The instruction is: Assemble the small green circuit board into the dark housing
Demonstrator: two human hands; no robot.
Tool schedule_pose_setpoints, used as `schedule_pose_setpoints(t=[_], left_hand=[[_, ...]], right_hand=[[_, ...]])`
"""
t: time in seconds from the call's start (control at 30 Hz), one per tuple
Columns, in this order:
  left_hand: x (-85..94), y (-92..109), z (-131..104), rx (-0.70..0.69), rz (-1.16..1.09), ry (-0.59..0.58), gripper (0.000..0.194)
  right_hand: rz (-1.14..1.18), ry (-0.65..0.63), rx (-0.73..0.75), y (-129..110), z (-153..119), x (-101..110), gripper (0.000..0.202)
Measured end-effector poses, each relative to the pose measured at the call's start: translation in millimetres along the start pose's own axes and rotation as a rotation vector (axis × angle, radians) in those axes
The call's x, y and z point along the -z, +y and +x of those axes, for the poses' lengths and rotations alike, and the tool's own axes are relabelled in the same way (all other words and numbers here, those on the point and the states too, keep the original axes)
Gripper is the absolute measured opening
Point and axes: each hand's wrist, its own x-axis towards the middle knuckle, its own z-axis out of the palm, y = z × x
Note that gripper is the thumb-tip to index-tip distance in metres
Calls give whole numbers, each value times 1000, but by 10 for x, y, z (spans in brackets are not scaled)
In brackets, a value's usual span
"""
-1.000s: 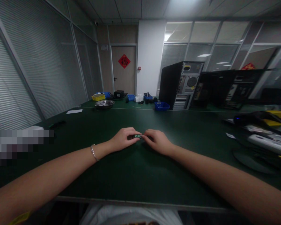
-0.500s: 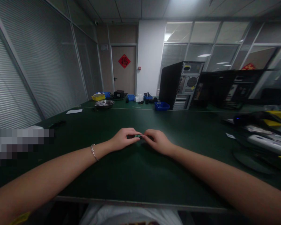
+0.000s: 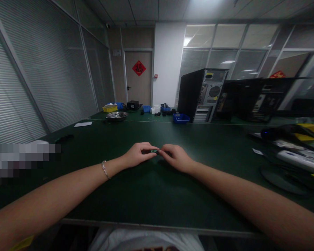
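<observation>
Standing here, I see the pale blinds (image 3: 54, 66) along the left wall, and below them a sheet of white paper (image 3: 83, 124) lies at the far left of the dark green table (image 3: 136, 198). A little to its right, a yellow tray (image 3: 110, 109) sits at the far side, with a shiny metal bowl (image 3: 117, 116) just nearer and a black box (image 3: 133, 105) to the right. In the middle of the table, the left hand (image 3: 137, 154), a silvery bracelet (image 3: 104, 169) round its wrist, holds a small green piece (image 3: 154, 151) in a narrow pinch between thumb and fingers. The piece is between the two hands, low over the tabletop; whether it touches the surface I cannot tell. The right hand (image 3: 177, 158) meets its right end, thumb and forefinger drawn close together, though I cannot tell whether they grip it. Beyond, to the right, are a blue tray (image 3: 181, 119) and an upright black computer tower (image 3: 189, 94). At the right, a white slip (image 3: 257, 151) lies near a long white object (image 3: 298, 162), with a yellow container (image 3: 307, 135) farther back.
</observation>
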Motion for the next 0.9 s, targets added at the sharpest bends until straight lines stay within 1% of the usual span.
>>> schedule_pose_setpoints(t=[0.2,0.4,0.67,0.9], left_hand=[[6,26,-1,6,31,16,31],[3,25,0,2,37,3,31],[0,-25,5,-2,-13,-28,33],[3,-38,3,-4,-62,-43,32]], right_hand=[[-24,-15,8,-10,-3,-3,24],[-35,-19,29,-5,-8,-3,23],[-26,-25,48,25,-15,-9,23],[-8,-32,57,-8,-20,10,23]])
